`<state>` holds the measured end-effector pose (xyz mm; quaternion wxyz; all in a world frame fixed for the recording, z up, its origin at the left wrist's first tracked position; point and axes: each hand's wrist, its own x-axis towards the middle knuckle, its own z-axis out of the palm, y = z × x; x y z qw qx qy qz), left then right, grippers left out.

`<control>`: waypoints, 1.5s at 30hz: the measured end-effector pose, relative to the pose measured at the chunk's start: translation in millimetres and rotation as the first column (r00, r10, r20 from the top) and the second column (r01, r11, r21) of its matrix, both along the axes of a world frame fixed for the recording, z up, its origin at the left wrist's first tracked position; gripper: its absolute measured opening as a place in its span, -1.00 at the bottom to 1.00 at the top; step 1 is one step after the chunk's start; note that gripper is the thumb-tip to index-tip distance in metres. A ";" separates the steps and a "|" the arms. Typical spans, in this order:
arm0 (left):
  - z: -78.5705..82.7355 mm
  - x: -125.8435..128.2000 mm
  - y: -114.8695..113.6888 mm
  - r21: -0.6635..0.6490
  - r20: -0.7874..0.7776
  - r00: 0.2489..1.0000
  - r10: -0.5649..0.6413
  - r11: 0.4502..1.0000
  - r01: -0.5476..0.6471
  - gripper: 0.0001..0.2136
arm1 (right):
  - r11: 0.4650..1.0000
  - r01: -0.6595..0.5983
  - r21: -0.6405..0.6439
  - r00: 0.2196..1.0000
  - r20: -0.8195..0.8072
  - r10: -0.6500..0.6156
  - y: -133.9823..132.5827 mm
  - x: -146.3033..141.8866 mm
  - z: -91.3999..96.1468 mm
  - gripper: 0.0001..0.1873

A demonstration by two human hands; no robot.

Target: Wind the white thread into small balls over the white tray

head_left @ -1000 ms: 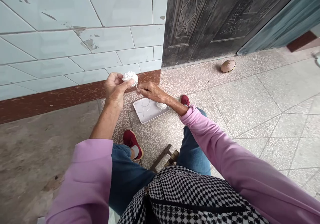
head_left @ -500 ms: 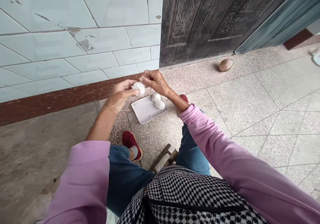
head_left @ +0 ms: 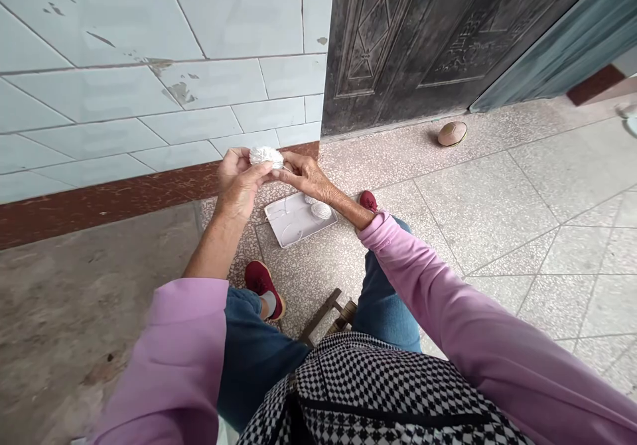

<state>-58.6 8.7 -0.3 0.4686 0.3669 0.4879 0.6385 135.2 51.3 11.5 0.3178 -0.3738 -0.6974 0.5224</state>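
Note:
A small white ruffled ball [head_left: 265,156], like a pompom of thread or paper, is held up in front of me. My left hand [head_left: 239,183] grips it from below with thumb and fingers. My right hand [head_left: 304,174] pinches at its right side with the fingertips pressed together. Below the hands a white rectangular tray [head_left: 286,221] lies on the floor. On the tray sit a white thread ball [head_left: 321,210] and loose loops of thread.
I sit on a low wooden stool [head_left: 326,314], red shoes [head_left: 262,284] on speckled floor tiles. A pale tiled wall with a red-brown base stands ahead left, a dark metal door [head_left: 423,34] ahead right. A small round brownish object [head_left: 452,133] lies by the door.
Both hands dropped towards the tray half a second ago, then rose again with the white ball. My right hand has moved from below the ball up to its right side.

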 end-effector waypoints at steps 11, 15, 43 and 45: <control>2.3 -6.4 -7.8 -0.044 0.120 0.989 -0.087 0.995 0.093 -0.48 | 0.995 0.021 -0.102 0.996 -0.080 -0.029 -8.4 -2.1 15.1 -0.52; -0.9 0.4 -8.2 -0.056 0.173 0.981 -0.084 0.994 0.095 -0.53 | 0.991 0.025 -0.129 0.991 -0.130 -0.042 -11.4 1.5 12.9 -0.44; 6.1 -0.4 -11.0 -0.059 -0.141 0.924 -0.354 0.935 0.349 -0.55 | 0.999 -0.020 0.027 0.989 -0.149 0.024 24.7 14.0 -5.6 -0.38; 8.1 0.2 -11.3 -0.047 -0.061 0.937 -0.344 0.939 0.341 -0.47 | 1.000 -0.016 -0.017 0.991 -0.135 0.014 21.7 13.0 -9.2 -0.38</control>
